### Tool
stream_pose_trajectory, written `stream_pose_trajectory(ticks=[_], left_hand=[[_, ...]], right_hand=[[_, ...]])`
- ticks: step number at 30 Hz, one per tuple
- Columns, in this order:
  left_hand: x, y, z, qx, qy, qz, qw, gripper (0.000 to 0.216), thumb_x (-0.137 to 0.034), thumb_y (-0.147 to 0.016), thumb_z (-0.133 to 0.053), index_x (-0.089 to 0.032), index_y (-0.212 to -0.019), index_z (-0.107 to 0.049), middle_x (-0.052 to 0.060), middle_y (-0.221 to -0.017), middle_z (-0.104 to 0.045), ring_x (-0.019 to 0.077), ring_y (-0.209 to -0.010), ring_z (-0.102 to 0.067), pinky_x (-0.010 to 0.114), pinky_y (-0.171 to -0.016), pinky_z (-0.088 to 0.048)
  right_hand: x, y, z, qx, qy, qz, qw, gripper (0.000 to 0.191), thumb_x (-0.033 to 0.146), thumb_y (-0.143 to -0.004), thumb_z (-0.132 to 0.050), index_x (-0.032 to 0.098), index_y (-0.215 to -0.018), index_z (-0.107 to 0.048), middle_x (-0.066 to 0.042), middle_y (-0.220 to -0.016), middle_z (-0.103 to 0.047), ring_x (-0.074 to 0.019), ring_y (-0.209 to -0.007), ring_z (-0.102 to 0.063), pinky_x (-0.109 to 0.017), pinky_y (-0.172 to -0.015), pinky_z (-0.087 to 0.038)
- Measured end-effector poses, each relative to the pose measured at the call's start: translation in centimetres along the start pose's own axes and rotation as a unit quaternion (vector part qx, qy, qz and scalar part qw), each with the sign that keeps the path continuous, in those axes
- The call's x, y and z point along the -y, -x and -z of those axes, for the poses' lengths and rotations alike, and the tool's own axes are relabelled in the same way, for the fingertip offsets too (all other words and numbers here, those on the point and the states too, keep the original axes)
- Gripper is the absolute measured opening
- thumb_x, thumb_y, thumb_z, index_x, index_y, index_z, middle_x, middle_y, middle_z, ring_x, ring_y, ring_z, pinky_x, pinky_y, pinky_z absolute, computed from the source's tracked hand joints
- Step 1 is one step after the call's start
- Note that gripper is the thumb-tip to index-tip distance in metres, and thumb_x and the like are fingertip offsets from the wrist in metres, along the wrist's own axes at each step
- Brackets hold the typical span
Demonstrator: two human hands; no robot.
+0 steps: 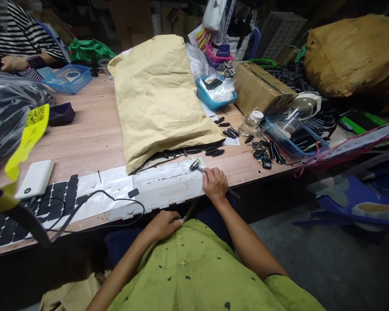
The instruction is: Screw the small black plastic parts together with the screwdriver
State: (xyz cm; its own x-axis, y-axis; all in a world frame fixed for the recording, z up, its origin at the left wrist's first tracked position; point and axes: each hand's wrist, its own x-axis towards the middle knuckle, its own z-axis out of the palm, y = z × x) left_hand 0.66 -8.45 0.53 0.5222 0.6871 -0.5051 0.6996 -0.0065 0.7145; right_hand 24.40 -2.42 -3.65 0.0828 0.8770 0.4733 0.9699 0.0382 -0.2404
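Wood-grain workbench (87, 129); right hand (215, 183) grips small yellow-tipped metal hammer (195, 165) over flat white strip (175, 185); left hand (165, 224) by green shirt (194, 268), hold unclear; slim black pieces (218, 153) lie loose, finished share unclear.

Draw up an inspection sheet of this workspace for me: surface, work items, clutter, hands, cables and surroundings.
Surface: wood-patterned table, with a white sheet near its front edge.
Work items: small hammer; large paper sack lying beyond it.
Clutter: blue basket at the far left; lidded jar and cardboard box to the right.
Hands: right hand grips the hammer's handle; left hand lies by the green shirt, whether holding anything unclear.
Cables: black cable curving across the white sheet.
Surroundings: person in a striped top at upper left; big brown bundle at upper right.
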Motion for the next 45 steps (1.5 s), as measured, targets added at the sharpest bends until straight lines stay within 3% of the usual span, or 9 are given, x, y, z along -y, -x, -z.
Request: stream_pose_trajectory(ticks=[3,7,10,14,18,23,31,39,45], left_hand=[[-2.2,-1.5,3.2,-0.072,0.070,-0.028,0.995,0.042,-0.054,-0.090,-0.052,-0.020,-0.097,-0.075,0.002,-0.075,-0.074,0.0197,-0.069,-0.066,0.028,-0.063,-0.047],[-3.4,-6.4,8.3,-0.358,0.024,0.058,0.932,0.035,-0.049,-0.087,-0.057,-0.018,-0.086,-0.073,0.005,-0.072,-0.072,0.0222,-0.071,-0.066,0.030,-0.066,-0.048],[-3.4,-9.8,10.9,-0.435,-0.027,0.137,0.890,0.031,-0.045,-0.085,-0.059,-0.018,-0.078,-0.072,0.011,-0.079,-0.074,0.0291,-0.084,-0.069,0.035,-0.072,-0.050],[-3.3,-11.6,12.0,-0.448,-0.047,0.201,0.870,0.027,-0.043,-0.081,-0.063,-0.018,-0.079,-0.073,0.016,-0.088,-0.076,0.0352,-0.091,-0.069,0.039,-0.071,-0.050],[-2.9,-10.6,11.3,-0.432,-0.038,0.205,0.877,0.018,-0.034,-0.077,-0.063,-0.020,-0.078,-0.073,0.012,-0.087,-0.076,0.0333,-0.090,-0.069,0.037,-0.068,-0.048],[-1.9,-8.0,8.2,-0.399,-0.033,0.111,0.910,0.013,-0.032,-0.074,-0.065,-0.023,-0.082,-0.071,0.002,-0.073,-0.071,0.0237,-0.075,-0.066,0.031,-0.064,-0.045],[-0.3,-7.4,4.9,-0.383,-0.116,-0.079,0.913,0.012,-0.029,-0.080,-0.065,-0.024,-0.089,-0.071,0.003,-0.090,-0.070,0.0212,-0.085,-0.065,0.032,-0.077,-0.049],[0.5,-8.0,4.9,-0.365,-0.150,-0.111,0.912,0.014,-0.029,-0.085,-0.065,-0.024,-0.095,-0.071,0.004,-0.091,-0.071,0.0214,-0.086,-0.064,0.033,-0.078,-0.048],[0.2,-7.9,4.9,-0.358,-0.142,-0.112,0.916,0.014,-0.029,-0.085,-0.065,-0.024,-0.096,-0.072,0.003,-0.092,-0.070,0.0205,-0.084,-0.063,0.032,-0.077,-0.047]], right_hand=[[0.0,0.0,0.0,0.003,-0.001,-0.002,1.000,0.023,0.023,-0.094,-0.050,0.021,-0.106,-0.070,-0.009,-0.092,-0.060,-0.0244,-0.085,-0.047,-0.035,-0.071,-0.033],[0.1,0.0,-0.2,-0.001,0.003,0.001,1.000,0.023,0.023,-0.094,-0.050,0.021,-0.105,-0.070,-0.009,-0.091,-0.060,-0.0245,-0.084,-0.047,-0.035,-0.071,-0.033],[0.0,0.0,-0.3,-0.004,-0.002,0.003,1.000,0.024,0.023,-0.094,-0.050,0.021,-0.106,-0.070,-0.009,-0.091,-0.060,-0.0244,-0.084,-0.047,-0.035,-0.071,-0.033],[0.1,0.0,-0.4,-0.002,-0.017,-0.002,1.000,0.024,0.022,-0.094,-0.050,0.022,-0.106,-0.070,-0.009,-0.092,-0.060,-0.0239,-0.085,-0.047,-0.034,-0.071,-0.034],[0.3,0.1,-0.4,-0.007,-0.003,0.000,1.000,0.023,0.023,-0.094,-0.050,0.022,-0.104,-0.070,-0.009,-0.091,-0.061,-0.0237,-0.084,-0.048,-0.035,-0.071,-0.034],[0.4,0.0,-0.2,0.001,-0.004,-0.002,1.000,0.023,0.023,-0.094,-0.049,0.022,-0.105,-0.070,-0.009,-0.091,-0.060,-0.0242,-0.084,-0.047,-0.035,-0.072,-0.034],[0.4,-0.1,-0.1,0.005,-0.016,-0.009,1.000,0.024,0.023,-0.095,-0.049,0.022,-0.106,-0.071,-0.010,-0.092,-0.059,-0.0247,-0.086,-0.048,-0.035,-0.073,-0.035],[-0.4,-0.4,0.9,0.022,-0.095,-0.031,0.995,0.026,0.024,-0.096,-0.049,0.022,-0.105,-0.074,-0.009,-0.089,-0.063,-0.0228,-0.082,-0.055,-0.034,-0.074,-0.044],[1.7,0.4,3.1,0.016,-0.231,-0.002,0.973,0.032,0.028,-0.101,-0.042,0.022,-0.106,-0.073,-0.008,-0.093,-0.068,-0.0206,-0.090,-0.065,-0.032,-0.082,-0.052]])
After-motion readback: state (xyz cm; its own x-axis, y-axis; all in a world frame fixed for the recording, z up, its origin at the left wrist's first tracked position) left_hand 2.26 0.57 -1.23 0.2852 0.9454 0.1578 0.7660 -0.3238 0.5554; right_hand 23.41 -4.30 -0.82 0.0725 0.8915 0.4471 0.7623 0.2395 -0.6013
